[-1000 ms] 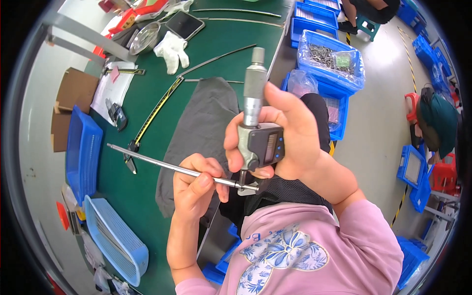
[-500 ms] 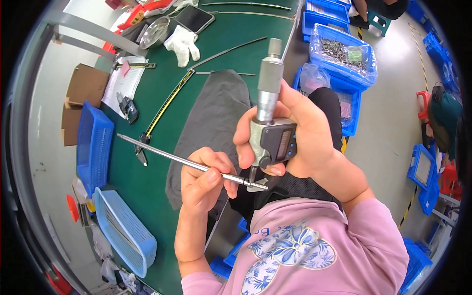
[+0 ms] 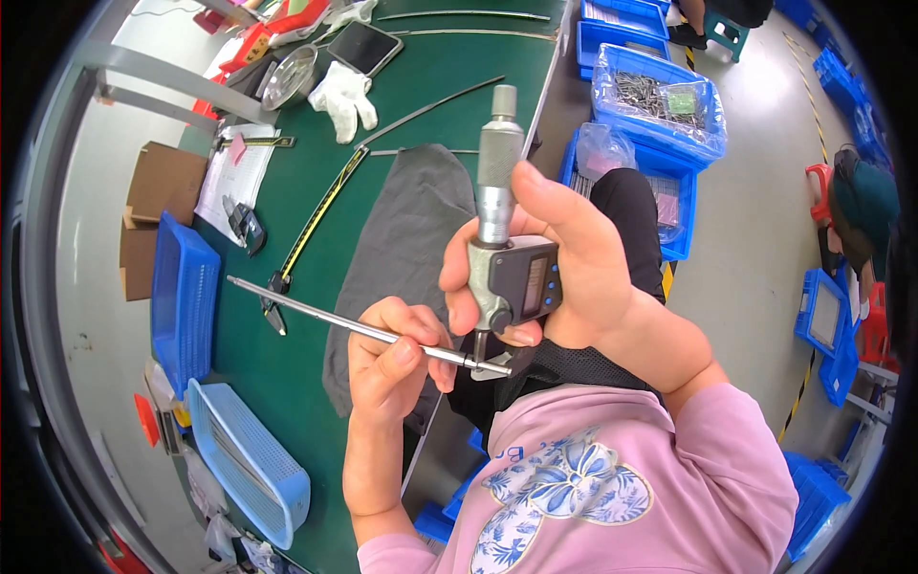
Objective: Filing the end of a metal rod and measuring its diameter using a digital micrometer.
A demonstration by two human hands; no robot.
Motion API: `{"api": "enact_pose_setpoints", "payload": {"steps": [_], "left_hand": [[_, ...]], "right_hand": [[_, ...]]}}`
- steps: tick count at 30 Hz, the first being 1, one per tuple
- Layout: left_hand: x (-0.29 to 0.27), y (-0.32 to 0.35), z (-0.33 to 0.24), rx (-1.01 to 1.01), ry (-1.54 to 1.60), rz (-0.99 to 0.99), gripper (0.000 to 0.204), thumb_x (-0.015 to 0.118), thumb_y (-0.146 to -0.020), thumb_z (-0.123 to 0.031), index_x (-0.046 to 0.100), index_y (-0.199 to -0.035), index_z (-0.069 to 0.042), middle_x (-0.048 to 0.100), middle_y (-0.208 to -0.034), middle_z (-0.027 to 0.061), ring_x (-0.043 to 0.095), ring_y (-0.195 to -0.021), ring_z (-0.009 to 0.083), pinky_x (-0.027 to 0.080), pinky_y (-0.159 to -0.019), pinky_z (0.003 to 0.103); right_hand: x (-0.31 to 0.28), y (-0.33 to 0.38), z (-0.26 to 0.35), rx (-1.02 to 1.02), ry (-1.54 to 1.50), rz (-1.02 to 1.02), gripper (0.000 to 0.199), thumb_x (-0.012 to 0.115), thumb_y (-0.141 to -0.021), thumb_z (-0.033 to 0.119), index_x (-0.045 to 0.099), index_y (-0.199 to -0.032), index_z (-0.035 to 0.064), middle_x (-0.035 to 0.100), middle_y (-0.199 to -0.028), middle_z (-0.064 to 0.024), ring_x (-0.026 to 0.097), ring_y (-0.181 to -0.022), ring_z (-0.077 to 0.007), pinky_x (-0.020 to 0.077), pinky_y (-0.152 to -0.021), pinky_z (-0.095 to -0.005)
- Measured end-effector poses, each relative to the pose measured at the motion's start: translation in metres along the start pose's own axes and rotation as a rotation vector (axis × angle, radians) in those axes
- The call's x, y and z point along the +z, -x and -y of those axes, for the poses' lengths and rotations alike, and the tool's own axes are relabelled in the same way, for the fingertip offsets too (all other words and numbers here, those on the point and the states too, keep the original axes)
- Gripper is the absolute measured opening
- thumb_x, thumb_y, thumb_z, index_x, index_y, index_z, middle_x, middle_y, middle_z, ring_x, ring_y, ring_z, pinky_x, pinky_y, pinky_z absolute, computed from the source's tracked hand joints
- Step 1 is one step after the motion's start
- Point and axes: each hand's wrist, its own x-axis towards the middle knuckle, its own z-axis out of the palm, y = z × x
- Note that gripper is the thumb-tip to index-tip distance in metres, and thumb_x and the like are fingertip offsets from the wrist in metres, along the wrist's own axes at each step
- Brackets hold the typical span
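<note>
A slim, shiny metal rod (image 3: 320, 313) slants across the view, pinched near its right-hand part by my left hand (image 3: 390, 359). My right hand (image 3: 579, 263) is closed around a digital micrometer (image 3: 516, 277), which stands with its thimble pointing up and away from me. The rod's near end sits at the micrometer's jaws, by the spindle; whether the jaws press on it I cannot tell. Below the hands lies a grey cloth sleeve (image 3: 406, 230) on the green table (image 3: 287, 383).
A caliper (image 3: 320, 215) lies left of the cloth, a white glove (image 3: 342, 100) and phone (image 3: 363, 48) beyond it. A blue basket (image 3: 182, 306) and a light-blue basket (image 3: 251, 464) stand along the left. Right of the table are blue crates, one holding a bag of metal parts (image 3: 650, 100).
My right hand and the micrometer have shifted slightly left in view. The rod and my left hand stay nearly in place, with the rod's end still at the jaws.
</note>
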Motion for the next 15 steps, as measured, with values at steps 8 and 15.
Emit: {"api": "enact_pose_setpoints", "payload": {"steps": [8,15], "left_hand": [[-0.0016,0.0019,-0.0016,-0.022,0.008,-0.039,0.019,0.058,-0.085,-0.016,0.052,-0.085,0.001,0.054,-0.067,0.0150,0.054,-0.051,0.0200,0.046,-0.046,0.028],[0.0005,0.0006,-0.0037,-0.013,0.046,0.000,0.018,0.057,-0.085,-0.016,0.053,-0.086,0.002,0.055,-0.067,0.0147,0.054,-0.051,0.0193,0.045,-0.047,0.028]], "right_hand": [[0.0021,-0.0003,0.0006,0.027,0.058,0.032,0.075,0.028,-0.089,0.060,0.061,-0.090,-0.0074,0.063,-0.073,-0.0212,0.050,-0.041,-0.0161,0.0395,-0.036,-0.0234],[0.0024,0.0017,-0.0017,0.025,-0.052,-0.021,0.075,0.023,-0.091,0.056,0.059,-0.092,-0.0097,0.061,-0.073,-0.0251,0.049,-0.040,-0.0197,0.0391,-0.035,-0.0245]]}}
